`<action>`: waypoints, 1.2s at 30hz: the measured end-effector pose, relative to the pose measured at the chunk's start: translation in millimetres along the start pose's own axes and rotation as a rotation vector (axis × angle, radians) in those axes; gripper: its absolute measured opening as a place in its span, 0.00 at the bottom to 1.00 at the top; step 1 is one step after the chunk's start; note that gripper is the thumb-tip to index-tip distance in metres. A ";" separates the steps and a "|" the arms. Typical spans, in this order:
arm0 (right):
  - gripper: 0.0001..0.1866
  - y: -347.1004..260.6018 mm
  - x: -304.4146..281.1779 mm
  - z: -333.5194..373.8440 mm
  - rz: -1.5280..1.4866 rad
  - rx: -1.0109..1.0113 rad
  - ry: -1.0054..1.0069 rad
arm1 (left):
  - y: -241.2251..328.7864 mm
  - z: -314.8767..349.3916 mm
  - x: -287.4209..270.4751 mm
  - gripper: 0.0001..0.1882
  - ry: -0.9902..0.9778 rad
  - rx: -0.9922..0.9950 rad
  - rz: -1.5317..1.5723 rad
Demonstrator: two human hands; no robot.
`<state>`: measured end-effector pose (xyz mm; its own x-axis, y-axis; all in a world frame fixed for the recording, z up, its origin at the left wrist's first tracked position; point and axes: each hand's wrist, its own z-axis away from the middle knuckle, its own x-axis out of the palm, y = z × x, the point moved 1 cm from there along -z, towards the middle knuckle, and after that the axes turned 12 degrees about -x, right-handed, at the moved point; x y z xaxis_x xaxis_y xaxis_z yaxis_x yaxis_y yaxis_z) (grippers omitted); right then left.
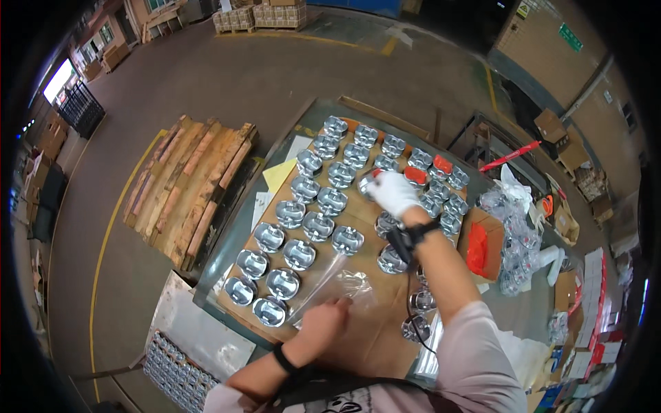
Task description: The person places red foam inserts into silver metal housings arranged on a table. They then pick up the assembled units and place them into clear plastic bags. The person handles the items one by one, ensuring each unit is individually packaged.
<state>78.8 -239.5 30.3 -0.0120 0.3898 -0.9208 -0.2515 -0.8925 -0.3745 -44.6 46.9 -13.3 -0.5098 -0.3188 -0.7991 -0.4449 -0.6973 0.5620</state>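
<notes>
Low down over the table (234,233), I have the left hand (325,323), bare, fingers curled in at a clear plastic bag (354,286); I cannot tell if they pinch it. Both are over a flat brown cardboard sheet (385,310). Farther up, I have the right hand (396,194) in a white glove, fingers closed on a silver piston (365,186) in the sheet's far half. I cannot tell if that piston is lifted. Lots of other shiny pistons (318,226) stand around it, and two red scraps (415,175) sit among those on the far right. To the right I see a cardboard box (494,241) with red plastic (476,248) in it, beside a heap of clear bags (516,241). Past the table's left side is a wooden pallet (189,186), and far back are stacked boxes (279,17).
</notes>
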 end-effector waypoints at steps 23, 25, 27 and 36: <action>0.20 -91.8 54.8 273.6 -1.039 -0.030 0.021 | 30.9 34.9 -19.0 0.17 -0.289 -0.240 1.327; 0.20 -107.1 13.8 296.3 -0.351 -0.384 0.130 | 9.8 21.1 -16.5 0.17 -0.175 -0.293 1.467; 0.18 -113.7 18.0 297.3 0.044 -0.388 0.261 | -2.0 26.0 -16.6 0.17 -0.208 -0.258 1.524; 0.09 -81.3 127.1 289.1 -1.042 -0.072 0.476 | -26.3 47.6 32.8 0.10 0.049 0.144 -0.093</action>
<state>-182.0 -51.8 -24.9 0.5404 0.8352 -0.1021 0.1317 -0.2039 -0.9701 -84.7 85.4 -44.1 -0.4270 -0.2906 -0.8563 -0.5912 -0.6268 0.5075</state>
